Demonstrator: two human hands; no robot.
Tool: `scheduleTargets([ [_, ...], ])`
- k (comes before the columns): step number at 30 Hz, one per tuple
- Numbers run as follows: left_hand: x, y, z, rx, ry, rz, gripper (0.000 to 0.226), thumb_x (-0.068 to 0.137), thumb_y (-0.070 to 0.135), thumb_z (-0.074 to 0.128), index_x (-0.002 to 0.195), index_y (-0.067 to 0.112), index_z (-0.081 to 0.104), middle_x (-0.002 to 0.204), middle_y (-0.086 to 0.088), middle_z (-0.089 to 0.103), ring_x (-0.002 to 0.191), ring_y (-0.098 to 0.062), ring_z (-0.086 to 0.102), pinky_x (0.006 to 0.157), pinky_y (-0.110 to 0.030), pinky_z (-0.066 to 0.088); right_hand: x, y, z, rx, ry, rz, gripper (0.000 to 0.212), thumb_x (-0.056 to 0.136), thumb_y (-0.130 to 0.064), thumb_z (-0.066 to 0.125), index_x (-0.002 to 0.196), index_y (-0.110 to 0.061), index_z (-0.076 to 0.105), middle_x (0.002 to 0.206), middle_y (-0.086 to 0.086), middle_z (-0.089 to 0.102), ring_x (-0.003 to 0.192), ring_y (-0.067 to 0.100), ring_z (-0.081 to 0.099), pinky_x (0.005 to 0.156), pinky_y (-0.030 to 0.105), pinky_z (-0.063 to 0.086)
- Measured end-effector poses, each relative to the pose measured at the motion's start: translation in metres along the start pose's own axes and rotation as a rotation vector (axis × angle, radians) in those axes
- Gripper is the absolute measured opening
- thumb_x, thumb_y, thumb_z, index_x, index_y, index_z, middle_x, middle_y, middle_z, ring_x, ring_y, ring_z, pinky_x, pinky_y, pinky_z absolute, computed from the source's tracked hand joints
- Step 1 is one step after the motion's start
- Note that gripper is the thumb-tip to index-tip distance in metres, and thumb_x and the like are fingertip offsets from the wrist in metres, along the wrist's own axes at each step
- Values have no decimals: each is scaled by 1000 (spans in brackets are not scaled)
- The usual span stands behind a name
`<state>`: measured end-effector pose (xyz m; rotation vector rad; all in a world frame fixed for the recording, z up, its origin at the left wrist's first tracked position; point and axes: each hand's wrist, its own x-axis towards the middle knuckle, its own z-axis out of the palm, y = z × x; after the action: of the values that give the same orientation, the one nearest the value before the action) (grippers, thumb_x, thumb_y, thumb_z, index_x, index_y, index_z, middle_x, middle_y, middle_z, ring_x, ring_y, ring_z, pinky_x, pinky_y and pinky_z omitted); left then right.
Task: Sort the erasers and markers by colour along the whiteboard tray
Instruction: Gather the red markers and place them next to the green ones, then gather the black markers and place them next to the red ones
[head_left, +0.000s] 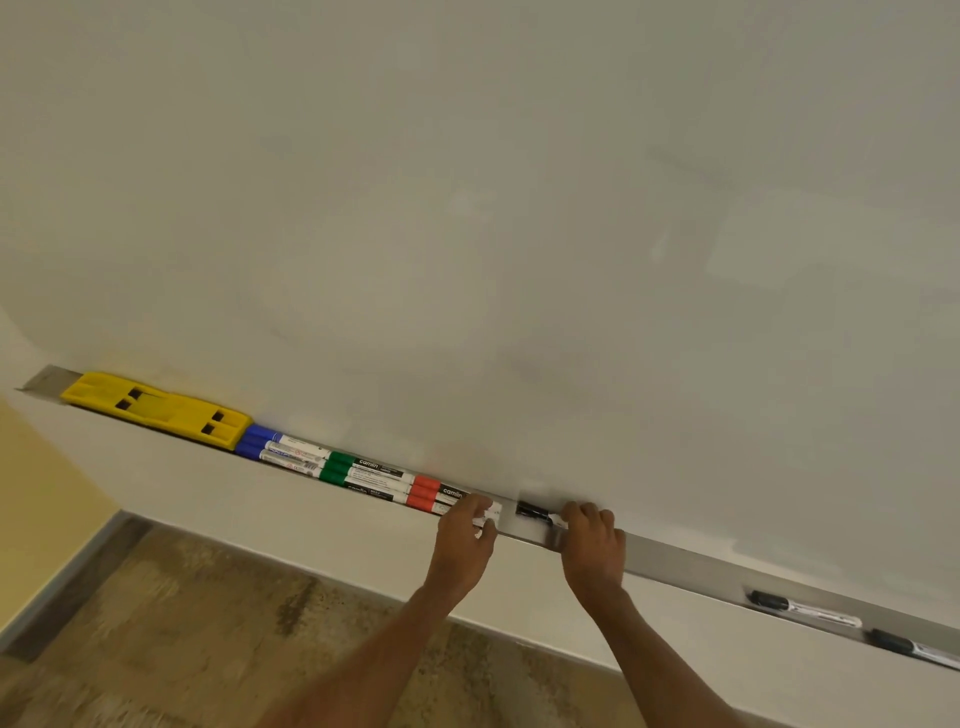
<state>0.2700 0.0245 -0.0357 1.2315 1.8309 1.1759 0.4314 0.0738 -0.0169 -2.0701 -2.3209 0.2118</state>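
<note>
A metal whiteboard tray (675, 558) runs from upper left to lower right. From its left end lie a yellow eraser (156, 408), blue-capped markers (280, 447), green-capped markers (358, 473) and red-capped markers (434, 493), all side by side in the tray. My left hand (465, 540) rests on the white ends of the red markers, fingers curled over them. My right hand (592, 545) grips a black-capped marker (532, 510) in the tray, with the cap pointing left. Two more black-capped markers (802, 610) (909, 647) lie further right in the tray.
The whiteboard (519, 234) fills the upper view. Below the tray is a pale wall (311, 519), then a speckled brown floor (208, 623). A yellow wall (36, 493) stands at the left.
</note>
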Motion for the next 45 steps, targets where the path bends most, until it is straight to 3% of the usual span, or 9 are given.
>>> scheduleTargets([
  [5, 1, 7, 7, -190, 51, -185, 18, 84, -5, 57, 97, 5, 66, 95, -7, 67, 88, -16, 61, 68, -5, 46, 1, 7, 3, -29, -20, -43, 48, 83, 2, 55, 125, -19, 46, 128, 1, 52, 117, 24, 48, 93, 34, 42],
  [9, 2, 10, 10, -462, 52, -386, 19, 82, -8, 58, 94, 4, 66, 92, -9, 66, 86, -20, 60, 77, -25, 48, 2, 12, 4, -35, -5, -86, 50, 81, 2, 59, 125, -19, 46, 128, 1, 52, 115, 24, 49, 93, 34, 43],
  [15, -2, 14, 15, -749, 73, -497, 21, 82, -11, 59, 100, 0, 63, 96, -15, 65, 91, -24, 60, 88, -32, 50, 3, 21, 6, -59, 7, -128, 55, 78, 7, 57, 124, -21, 46, 122, -1, 58, 111, 23, 52, 89, 34, 42],
  [24, -12, 31, 37, -1009, 12, -476, 17, 88, 2, 60, 106, 2, 59, 103, -15, 63, 99, -23, 61, 100, -36, 46, 1, 19, -5, 423, -26, -176, 21, 87, -4, 55, 100, -20, 57, 98, 7, 65, 89, 24, 61, 77, 33, 50],
  [30, -19, 46, 74, -1121, -76, -466, 28, 96, 18, 51, 119, 5, 58, 113, -14, 65, 108, -31, 61, 96, -44, 48, -12, 32, -18, 659, -87, -342, 11, 87, -12, 63, 97, -17, 65, 96, -4, 72, 82, 5, 61, 69, 4, 43],
  [35, -26, 56, 105, -1275, -67, -554, 31, 100, 18, 42, 125, 4, 54, 127, -13, 58, 115, -26, 57, 96, -39, 46, -18, 77, -25, 666, -98, -280, 16, 87, -7, 61, 96, -17, 69, 97, -4, 72, 81, -1, 59, 68, 1, 42],
  [37, -31, 62, 117, -1283, -88, -574, 30, 100, 17, 40, 123, 4, 54, 131, -13, 56, 120, -26, 53, 106, -40, 39, -19, 108, -29, 636, -42, -194, 17, 87, -2, 58, 97, -11, 68, 99, 3, 73, 84, 7, 61, 70, 5, 43],
  [39, -36, 67, 128, -1283, -108, -585, 26, 101, 17, 39, 116, 5, 57, 132, -14, 55, 120, -26, 52, 113, -41, 33, -20, 141, -34, 562, 29, -98, 14, 89, -4, 57, 96, -9, 68, 97, 8, 73, 87, 18, 65, 76, 24, 51],
  [45, -53, 76, 156, -1290, -171, -603, 27, 101, 16, 38, 119, 5, 55, 133, -15, 54, 118, -27, 53, 105, -40, 37, -31, 245, -47, 216, 127, 204, 25, 87, 0, 49, 105, -11, 64, 108, 12, 63, 105, 32, 56, 81, 39, 50],
])
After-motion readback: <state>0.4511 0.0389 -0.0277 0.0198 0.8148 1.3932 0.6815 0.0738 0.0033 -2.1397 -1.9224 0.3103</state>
